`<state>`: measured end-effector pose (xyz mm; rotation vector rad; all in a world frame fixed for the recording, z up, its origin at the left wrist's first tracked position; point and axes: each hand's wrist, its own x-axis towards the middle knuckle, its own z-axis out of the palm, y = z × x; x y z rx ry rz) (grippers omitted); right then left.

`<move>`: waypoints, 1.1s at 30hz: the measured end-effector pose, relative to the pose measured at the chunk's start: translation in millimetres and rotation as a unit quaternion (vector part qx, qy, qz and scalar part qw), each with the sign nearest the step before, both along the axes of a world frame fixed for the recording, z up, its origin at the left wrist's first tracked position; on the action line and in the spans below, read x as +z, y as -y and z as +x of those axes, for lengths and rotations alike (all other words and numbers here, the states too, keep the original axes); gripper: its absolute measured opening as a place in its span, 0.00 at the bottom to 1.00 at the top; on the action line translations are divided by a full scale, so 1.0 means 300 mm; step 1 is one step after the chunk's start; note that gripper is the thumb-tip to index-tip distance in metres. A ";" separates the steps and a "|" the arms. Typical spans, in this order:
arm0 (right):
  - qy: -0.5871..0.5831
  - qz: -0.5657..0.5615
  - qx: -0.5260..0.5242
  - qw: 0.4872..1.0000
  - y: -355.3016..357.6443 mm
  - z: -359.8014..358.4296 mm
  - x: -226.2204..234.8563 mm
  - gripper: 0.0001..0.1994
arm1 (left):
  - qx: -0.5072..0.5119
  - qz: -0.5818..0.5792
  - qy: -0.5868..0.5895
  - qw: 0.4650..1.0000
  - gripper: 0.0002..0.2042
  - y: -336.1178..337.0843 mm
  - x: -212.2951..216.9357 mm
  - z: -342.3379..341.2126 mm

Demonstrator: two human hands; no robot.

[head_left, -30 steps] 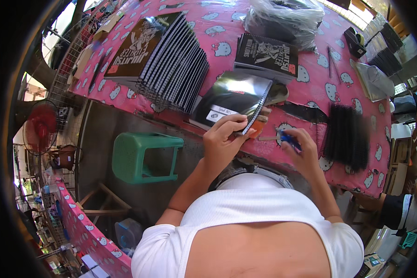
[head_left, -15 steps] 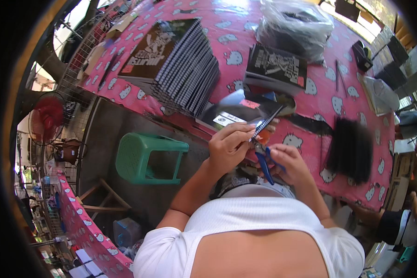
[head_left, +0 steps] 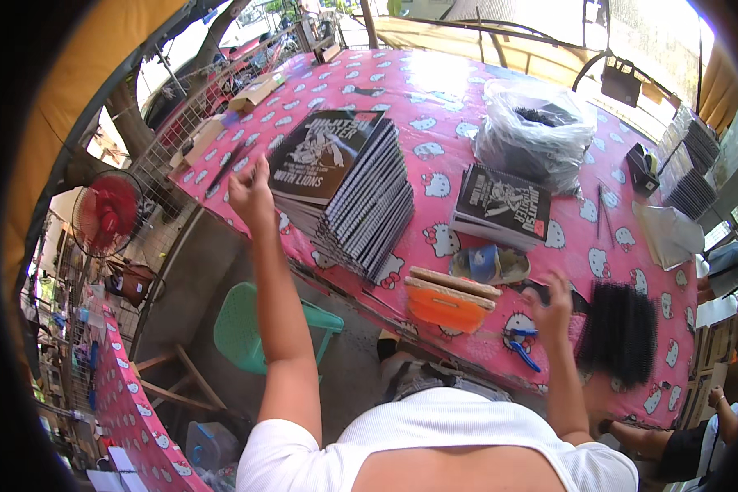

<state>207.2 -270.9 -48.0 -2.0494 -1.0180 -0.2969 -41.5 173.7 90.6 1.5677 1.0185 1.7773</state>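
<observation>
My left hand [head_left: 252,195] is at the left edge of a tall stack of spiral-bound notebooks [head_left: 320,156] with dark covers, its fingers apart. Whether the fingertips touch the top notebook I cannot tell. Over the table's front part hovers my right hand [head_left: 553,313], open and holding nothing, fingers spread. Just below it, blue-handled pliers [head_left: 523,353] lie on the pink patterned tablecloth. Left of the pliers stands an orange block-like holder [head_left: 449,305] with brownish boards along its top. A dense pile of black spiral coils [head_left: 619,336] lies right of my right hand.
A shorter notebook stack [head_left: 500,205] sits mid-table, before a clear plastic bag [head_left: 537,135] with dark contents. Two thin rods [head_left: 603,215] lie farther right. A green stool [head_left: 246,328] stands by the table's front-left edge. Other people [head_left: 726,418] are at the far right.
The notebook in my left hand has left the middle; that hand has swung left to the tall stack. My right hand has let go of the pliers, now on the table. The view has tilted up.
</observation>
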 end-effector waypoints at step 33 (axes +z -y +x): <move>-0.223 0.130 0.160 0.953 -0.045 -0.100 -0.130 0.19 | -0.446 -0.066 -0.193 0.872 0.16 0.716 -0.247 0.196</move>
